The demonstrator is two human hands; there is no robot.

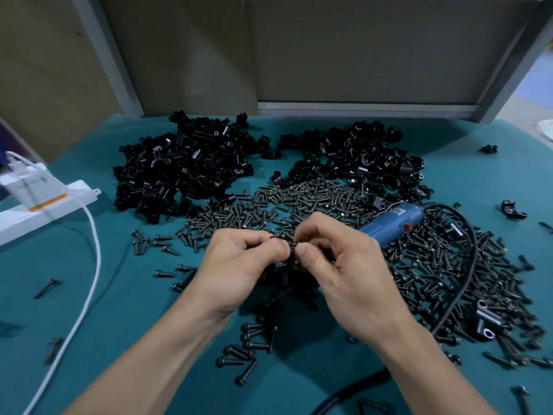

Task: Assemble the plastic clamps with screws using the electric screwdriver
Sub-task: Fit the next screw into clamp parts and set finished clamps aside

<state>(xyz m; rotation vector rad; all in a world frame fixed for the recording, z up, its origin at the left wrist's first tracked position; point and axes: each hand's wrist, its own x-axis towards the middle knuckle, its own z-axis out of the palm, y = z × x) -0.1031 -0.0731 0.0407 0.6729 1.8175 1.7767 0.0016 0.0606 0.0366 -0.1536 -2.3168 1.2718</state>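
Head view, table [119, 295] w/ teal cover. Both hands meet over the middle of the surface, fingertips together.

Left hand [239, 265]: fingers curled, thumb and forefinger pinching a small black clamp part [288, 258].
Right hand [338, 259]: fingers curled likewise, thumb tip pressed on the same part from the opposite side.
The part is mostly hidden by the fingers, so I cannot tell whether a screw sits in it.

Electric screwdriver [392, 223]: blue body, lying flat just beyond the right hand and to its right. Neither hand touches it. Front end is hidden behind the right hand's knuckles. Black cord [466, 265] leaves its rear, bends toward the right edge, then runs back toward the near edge.

Screws [299, 199]: dark, loose, spread thick from the middle to the right side. They lie under and around both hands and under the screwdriver. A few strays lie toward the left and near edges.

Clamp stock: two black heaps toward the far edge, left heap [185, 166] and right heap [359, 157], w/ a narrow gap between. A stray clamp [513, 208] lies near the right edge, apart from the heaps.

Left edge: white power strip [59, 202] w/ white cable [92, 265] running toward the near left corner.
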